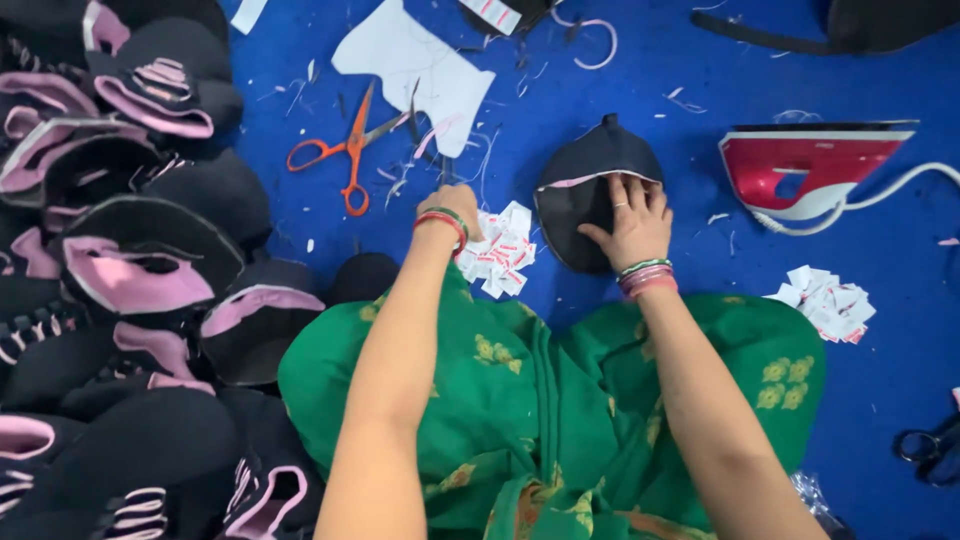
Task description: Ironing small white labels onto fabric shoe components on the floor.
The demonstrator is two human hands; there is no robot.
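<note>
My right hand presses flat on a dark shoe upper with pink lining, which lies on the blue cloth surface. My left hand reaches into a small heap of white paper tags with red print, fingers bent down and mostly hidden behind the wrist. Bangles circle both wrists. My green patterned garment covers my lap below.
A large pile of black and pink shoe uppers fills the left side. Orange-handled scissors and a white paper pattern lie ahead. A red iron rests at right, with another tag heap and dark scissors.
</note>
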